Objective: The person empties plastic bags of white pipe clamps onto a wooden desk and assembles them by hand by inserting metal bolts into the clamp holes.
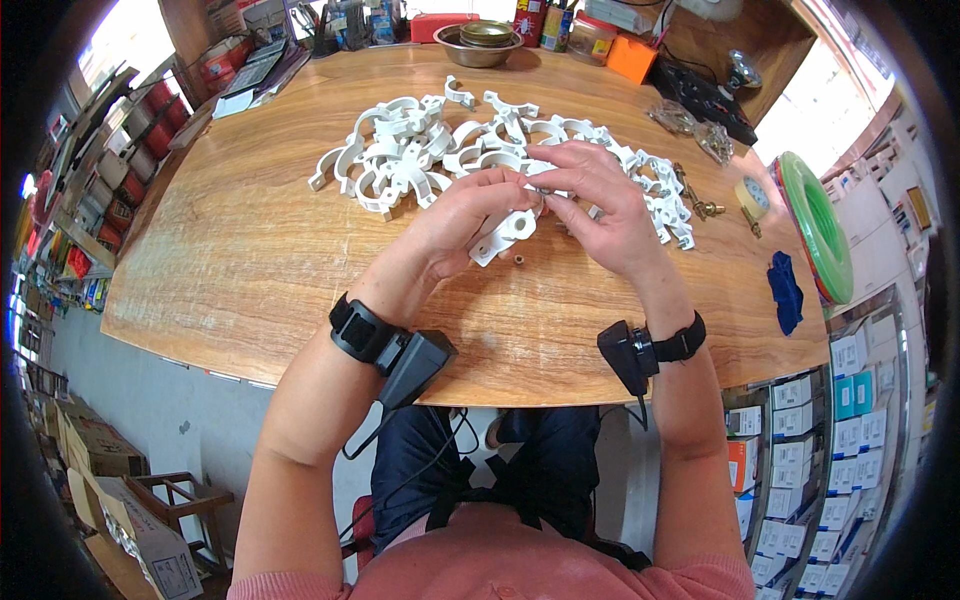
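My left hand [458, 218] is closed round a white plastic pipe clamp [517, 226], whose flanged end with a round hole sticks out below the fingers. From the right, my right hand [608, 208] meets it, thumb and fingers pinched at the clamp's upper part. A small dark metal piece, perhaps a screw, shows at those fingertips; its kind is hard to make out. On the table just below the clamp lies a small brass-coloured nut [519, 259]. Beyond both hands spreads a heap of white pipe clamp halves [405, 150], partly hidden by my right hand.
Right of the heap lie smaller white clamps [668, 205], brass bolts [705, 208], a tape roll [752, 197] and a blue cloth [786, 292]. Metal bowls [478, 45] and an orange box [632, 60] stand along the wooden table's [250, 270] back. Green coiled hose [815, 225] stands at the right edge.
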`<state>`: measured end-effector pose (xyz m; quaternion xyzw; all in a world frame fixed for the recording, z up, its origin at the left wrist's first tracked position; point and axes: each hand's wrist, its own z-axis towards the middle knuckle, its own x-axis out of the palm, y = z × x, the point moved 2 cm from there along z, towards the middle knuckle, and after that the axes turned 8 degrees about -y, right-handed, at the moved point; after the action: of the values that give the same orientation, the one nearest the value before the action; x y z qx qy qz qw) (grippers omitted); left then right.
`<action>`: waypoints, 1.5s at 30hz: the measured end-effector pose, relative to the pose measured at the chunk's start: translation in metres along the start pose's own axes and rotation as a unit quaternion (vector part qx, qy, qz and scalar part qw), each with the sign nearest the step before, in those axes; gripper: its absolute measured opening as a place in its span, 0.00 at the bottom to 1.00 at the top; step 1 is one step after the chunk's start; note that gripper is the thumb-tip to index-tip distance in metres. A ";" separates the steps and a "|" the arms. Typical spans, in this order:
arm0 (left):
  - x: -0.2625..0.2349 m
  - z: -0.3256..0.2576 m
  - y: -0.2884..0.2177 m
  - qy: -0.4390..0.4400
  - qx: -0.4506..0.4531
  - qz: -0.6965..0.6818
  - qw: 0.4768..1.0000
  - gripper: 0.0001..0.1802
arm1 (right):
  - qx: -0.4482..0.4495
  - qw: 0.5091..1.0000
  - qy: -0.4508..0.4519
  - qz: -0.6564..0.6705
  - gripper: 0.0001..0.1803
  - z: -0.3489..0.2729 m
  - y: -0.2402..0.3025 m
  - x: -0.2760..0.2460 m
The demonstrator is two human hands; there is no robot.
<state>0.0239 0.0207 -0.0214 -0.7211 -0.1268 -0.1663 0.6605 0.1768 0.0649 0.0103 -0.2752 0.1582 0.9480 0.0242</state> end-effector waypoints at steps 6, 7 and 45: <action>0.003 0.000 -0.001 -0.023 0.009 0.042 0.999 0.12 | 0.002 1.000 0.003 -0.029 0.13 0.002 0.002 -0.003; 0.004 -0.001 -0.001 -0.028 0.017 0.055 0.998 0.12 | 0.006 0.999 0.001 -0.038 0.12 0.002 0.003 -0.004; 0.004 0.000 -0.004 -0.048 0.063 0.079 0.994 0.13 | -0.039 0.995 -0.065 -0.069 0.11 0.003 0.005 -0.005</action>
<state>0.0261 0.0208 -0.0157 -0.6927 -0.1108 -0.0706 0.7091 0.1790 0.0614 0.0170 -0.2240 0.0993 0.9654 0.0893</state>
